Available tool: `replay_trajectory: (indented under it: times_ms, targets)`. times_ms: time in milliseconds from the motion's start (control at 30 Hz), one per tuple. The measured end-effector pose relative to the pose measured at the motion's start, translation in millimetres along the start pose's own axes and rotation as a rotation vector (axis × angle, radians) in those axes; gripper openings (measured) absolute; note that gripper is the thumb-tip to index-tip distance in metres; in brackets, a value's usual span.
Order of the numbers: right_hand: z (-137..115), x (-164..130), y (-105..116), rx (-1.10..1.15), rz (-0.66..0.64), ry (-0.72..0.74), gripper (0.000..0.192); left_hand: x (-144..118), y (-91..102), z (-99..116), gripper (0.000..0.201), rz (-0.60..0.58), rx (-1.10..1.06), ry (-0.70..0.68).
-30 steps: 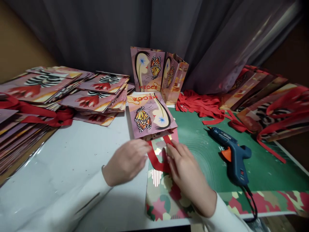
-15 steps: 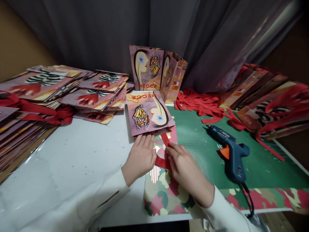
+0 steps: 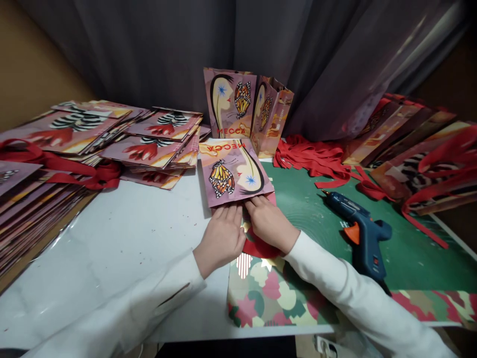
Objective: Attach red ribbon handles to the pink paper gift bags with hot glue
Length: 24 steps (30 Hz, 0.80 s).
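A flat pink paper bag (image 3: 231,171) printed with a butterfly and a face lies on the table in front of me. My left hand (image 3: 222,237) rests flat at the bag's near open edge, fingers pointing into it. My right hand (image 3: 269,223) presses down beside it, fingertips at the same edge, lying over a red ribbon handle (image 3: 261,246) that loops out from the bag. Both hands touch the bag's mouth; the ribbon ends are hidden under them.
A blue glue gun (image 3: 359,231) lies on the green cutting mat (image 3: 410,248) at right. Loose red ribbons (image 3: 316,159) pile behind it. Two finished bags (image 3: 246,112) stand at the back. Stacks of flat bags (image 3: 112,139) fill the left; more bags with handles (image 3: 421,159) lie at right.
Both hands moved forward to the bag's near edge. My right hand left the ribbon loop's lower part and now presses at the bag's mouth beside my left hand.
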State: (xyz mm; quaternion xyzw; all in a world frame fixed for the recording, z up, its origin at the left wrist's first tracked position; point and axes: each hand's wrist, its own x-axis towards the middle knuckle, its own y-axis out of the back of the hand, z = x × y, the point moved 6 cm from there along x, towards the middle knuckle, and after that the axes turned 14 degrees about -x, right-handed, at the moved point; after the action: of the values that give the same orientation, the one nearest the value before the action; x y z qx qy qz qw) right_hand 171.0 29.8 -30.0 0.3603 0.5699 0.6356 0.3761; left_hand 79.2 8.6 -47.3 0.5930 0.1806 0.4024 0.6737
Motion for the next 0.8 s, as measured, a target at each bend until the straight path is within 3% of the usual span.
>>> replay_trajectory:
  times_ms: [167, 333, 500, 800]
  targets:
    - [3, 10, -2, -0.026, -0.083, -0.018, 0.035, 13, 10.8, -11, 0.041, -0.064, -0.031, 0.042]
    - [19, 8, 0, -0.020, -0.126, -0.027, 0.042, 22, 19.3, -21, 0.030, -0.125, -0.003, 0.086]
    - [29, 0, -2, 0.015, -0.106, -0.057, 0.045, 14, 21.6, -32, 0.038, -0.120, 0.014, 0.117]
    - [37, 3, -5, -0.006, -0.127, -0.055, 0.046, -1, 22.1, -40, 0.052, -0.193, -0.053, 0.046]
